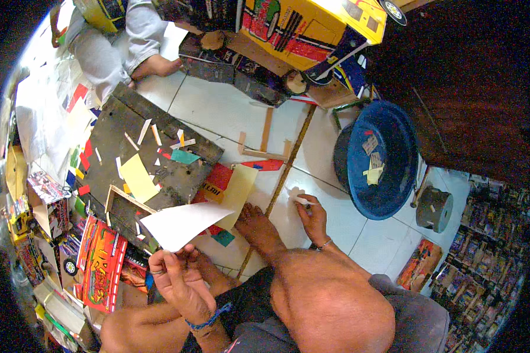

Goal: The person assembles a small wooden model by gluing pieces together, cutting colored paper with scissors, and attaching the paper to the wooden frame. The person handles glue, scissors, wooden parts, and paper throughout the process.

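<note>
White sheet [185,226] in left hand [184,279], small white piece [304,201] in right hand [314,222].

Left fingers pinched on sheet's near edge; sheet held up, curling at its right end, overlapping in view the bench [115,130] edge and a pale yellow sheet [243,187]. Right fingers closed on white piece, over floor tiles [321,147], just right of the wearer's foot [258,232]; its kind too small to tell. On bench: cream card [139,178], green scrap [185,156], many narrow offcuts. Blue basin [388,191] to the right, paper scraps inside. Yellow model truck [300,35] beyond. Another person's foot [159,66] upper left.
</note>
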The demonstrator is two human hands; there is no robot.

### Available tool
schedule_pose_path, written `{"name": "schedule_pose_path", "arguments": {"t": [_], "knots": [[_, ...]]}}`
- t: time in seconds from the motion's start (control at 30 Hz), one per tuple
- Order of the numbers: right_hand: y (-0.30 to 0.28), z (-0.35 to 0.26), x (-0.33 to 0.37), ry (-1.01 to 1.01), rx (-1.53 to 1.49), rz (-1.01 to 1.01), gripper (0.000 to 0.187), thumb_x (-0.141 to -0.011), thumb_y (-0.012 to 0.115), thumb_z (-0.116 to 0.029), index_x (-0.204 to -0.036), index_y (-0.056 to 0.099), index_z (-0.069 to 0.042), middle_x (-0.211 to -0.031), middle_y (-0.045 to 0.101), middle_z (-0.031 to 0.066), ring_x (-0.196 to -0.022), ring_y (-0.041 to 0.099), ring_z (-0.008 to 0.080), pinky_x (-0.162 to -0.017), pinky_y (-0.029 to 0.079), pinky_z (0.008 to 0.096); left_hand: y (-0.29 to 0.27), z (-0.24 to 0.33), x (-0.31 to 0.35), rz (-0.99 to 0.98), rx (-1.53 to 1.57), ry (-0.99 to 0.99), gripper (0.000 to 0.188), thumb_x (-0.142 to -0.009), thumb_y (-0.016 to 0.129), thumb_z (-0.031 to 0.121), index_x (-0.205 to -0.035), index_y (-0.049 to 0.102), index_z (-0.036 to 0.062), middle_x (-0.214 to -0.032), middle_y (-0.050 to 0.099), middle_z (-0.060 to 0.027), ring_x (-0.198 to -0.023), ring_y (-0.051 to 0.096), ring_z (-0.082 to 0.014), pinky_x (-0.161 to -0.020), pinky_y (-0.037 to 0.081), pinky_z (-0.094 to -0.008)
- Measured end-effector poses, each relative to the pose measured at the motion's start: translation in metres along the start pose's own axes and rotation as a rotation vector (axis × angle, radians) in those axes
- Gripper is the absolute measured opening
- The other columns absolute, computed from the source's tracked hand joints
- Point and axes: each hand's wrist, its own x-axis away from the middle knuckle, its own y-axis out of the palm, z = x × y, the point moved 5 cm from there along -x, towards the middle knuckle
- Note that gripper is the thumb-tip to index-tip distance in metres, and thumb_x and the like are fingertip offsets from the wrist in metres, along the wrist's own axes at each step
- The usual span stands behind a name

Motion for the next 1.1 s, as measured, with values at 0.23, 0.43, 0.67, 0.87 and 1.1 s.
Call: {"name": "schedule_pose_path", "arguments": {"t": [0.23,0.43,0.67,0.87,1.1], "knots": [[0.0,-0.002,-0.006,-0.173,0.133,-0.034,0.026,-0.09,0.076,-0.017,-0.113,0.068,-0.008,-0.105,0.072,0.0092,-0.079,0.068,0.0196,-0.067,0.054,0.0314,-0.001,-0.002,-0.001,0.005,0.018,-0.024,0.012,-0.102,0.061,0.016,-0.111,0.057,0.0089,-0.1,0.068,-0.0101,-0.091,0.068,-0.0209,-0.083,0.057,-0.0337],[0.002,-0.003,-0.008,-0.135,0.056,-0.052,0.03,-0.088,0.078,-0.017,-0.113,0.066,-0.006,-0.11,0.07,0.0106,-0.085,0.07,0.025,-0.073,0.057,0.0332,-0.003,-0.004,-0.001,0.024,0.021,-0.024,0.013,-0.101,0.061,0.015,-0.112,0.058,0.0086,-0.1,0.068,-0.0099,-0.09,0.068,-0.0211,-0.083,0.057,-0.0338],[0.002,0.0,-0.009,-0.079,0.074,-0.093,0.033,-0.086,0.08,-0.018,-0.114,0.065,-0.006,-0.112,0.069,0.0097,-0.096,0.069,0.0229,-0.079,0.057,0.0343,0.0,-0.005,-0.002,-0.016,0.021,-0.036,0.013,-0.102,0.061,0.015,-0.113,0.058,0.0085,-0.102,0.069,-0.0093,-0.09,0.068,-0.0211,-0.082,0.057,-0.0336],[-0.004,0.015,-0.001,-0.05,0.089,-0.09,0.05,-0.081,0.085,-0.021,-0.121,0.06,-0.007,-0.115,0.066,0.0094,-0.097,0.065,0.0252,-0.082,0.054,0.0362,0.003,-0.004,0.001,-0.021,0.041,-0.045,0.01,-0.102,0.06,0.013,-0.11,0.057,0.0081,-0.104,0.068,-0.0093,-0.092,0.068,-0.0205,-0.082,0.056,-0.0341],[-0.056,0.003,0.073,0.175,-0.036,-0.293,0.026,-0.083,0.081,-0.02,-0.099,0.065,-0.006,-0.08,0.066,0.0099,-0.069,0.064,0.0233,-0.062,0.051,0.0375,0.007,-0.004,0.003,-0.022,0.063,-0.057,0.01,-0.101,0.06,0.008,-0.109,0.057,0.0056,-0.105,0.067,-0.0094,-0.091,0.068,-0.0238,-0.087,0.057,-0.0405]]}}
